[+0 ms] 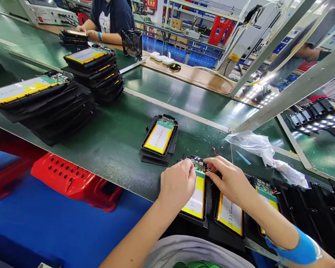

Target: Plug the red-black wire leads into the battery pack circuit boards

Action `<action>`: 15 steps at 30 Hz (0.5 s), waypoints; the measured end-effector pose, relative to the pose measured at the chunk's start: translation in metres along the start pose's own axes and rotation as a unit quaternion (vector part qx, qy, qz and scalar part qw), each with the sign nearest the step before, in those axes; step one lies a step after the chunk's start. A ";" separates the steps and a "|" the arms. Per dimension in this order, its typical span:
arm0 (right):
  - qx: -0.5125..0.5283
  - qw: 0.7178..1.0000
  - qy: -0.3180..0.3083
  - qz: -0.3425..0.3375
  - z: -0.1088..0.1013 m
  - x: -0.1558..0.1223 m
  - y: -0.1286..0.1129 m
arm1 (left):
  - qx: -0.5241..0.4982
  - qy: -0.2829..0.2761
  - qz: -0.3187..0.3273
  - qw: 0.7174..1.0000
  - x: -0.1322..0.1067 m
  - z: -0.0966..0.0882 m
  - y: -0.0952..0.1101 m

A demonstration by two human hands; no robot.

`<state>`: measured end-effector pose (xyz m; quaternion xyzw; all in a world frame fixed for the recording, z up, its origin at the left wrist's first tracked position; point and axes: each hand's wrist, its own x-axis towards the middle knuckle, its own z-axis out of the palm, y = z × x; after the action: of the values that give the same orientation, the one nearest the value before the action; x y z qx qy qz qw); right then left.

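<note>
In front of me lies an open black casing holding a white battery pack with yellow edges [197,199] and a green circuit board [198,163] at its far end. My left hand [178,182] is closed at the board's left side; its fingertips hide whatever they pinch. From the right, my right hand [229,178] bends thumb and forefinger round thin wires [208,171] at the board's edge. Partly beneath my right hand is a second casing with a battery pack [229,216]. Farther right, another battery casing [264,190] is half covered by my forearm.
Beyond my left hand sits a small stack topped by a battery casing [160,136]. Tall stacks of casings [92,70] stand at left. Black casing parts [309,208] and a plastic bag [254,145] lie right. A co-worker [111,22] sits across; a red stool [69,178] stands below.
</note>
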<state>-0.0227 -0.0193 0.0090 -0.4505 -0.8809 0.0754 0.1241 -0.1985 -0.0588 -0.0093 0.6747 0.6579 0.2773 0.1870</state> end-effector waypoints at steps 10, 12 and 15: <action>-0.024 0.986 0.073 -0.147 0.025 -0.019 -0.007 | 0.006 -0.085 -0.046 0.995 0.029 0.007 -0.003; -0.028 0.984 0.076 -0.158 0.027 -0.017 -0.005 | 0.008 -0.093 -0.057 0.994 0.030 0.006 -0.002; -0.037 0.982 0.079 -0.170 0.029 -0.017 -0.003 | 0.021 -0.094 -0.063 0.993 0.032 0.005 0.000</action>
<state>-0.0238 -0.0360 -0.0208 -0.3030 -0.9342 -0.0156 0.1876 -0.1958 -0.0261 -0.0087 0.6587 0.6845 0.1864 0.2506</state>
